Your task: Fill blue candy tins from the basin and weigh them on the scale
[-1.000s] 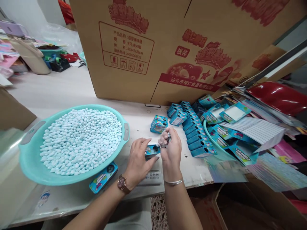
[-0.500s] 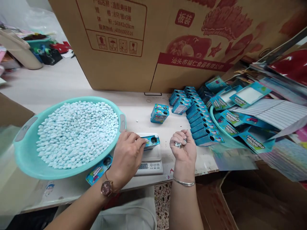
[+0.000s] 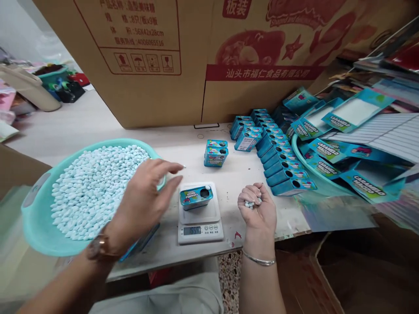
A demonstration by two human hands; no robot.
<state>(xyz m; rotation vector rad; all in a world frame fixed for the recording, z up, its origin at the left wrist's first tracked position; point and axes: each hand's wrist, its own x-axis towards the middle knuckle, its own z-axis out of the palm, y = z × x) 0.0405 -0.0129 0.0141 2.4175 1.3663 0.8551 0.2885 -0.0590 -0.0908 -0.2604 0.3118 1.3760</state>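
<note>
Sitting at the far left, a beige flask (image 3: 37, 91) shares the white tabletop (image 3: 87, 114) with a wide turquoise basin (image 3: 36, 237) nearer the person, heaped with pale blue candies (image 3: 87, 196). The left hand (image 3: 140, 203) is above the basin's right side, its thumb and forefinger spread with a clear gap and nothing visible between them; the forefinger points toward a loose candy (image 3: 184, 166) on the table, though I cannot tell whether the two touch. A blue box (image 3: 139, 245) is mostly hidden behind that wrist. At the back rises a large brown carton (image 3: 157, 100) printed in red. In the middle stands a white kitchen scale (image 3: 200, 233), its lit digits too unclear to read with certainty, and on its plate rests the open-holed box (image 3: 193, 199), with one white candy at its top edge beside the dark hole. Behind the scale are two blue boxes (image 3: 216, 158) side by side. Right of the scale, the right hand (image 3: 257, 207) is turned palm up, fingers curled around a handful of candies (image 3: 249, 204). Beyond it, blue boxes stand in a long row (image 3: 278, 161), next to a green tub (image 3: 322, 185) piled with printed blue sleeves (image 3: 363, 183).
</note>
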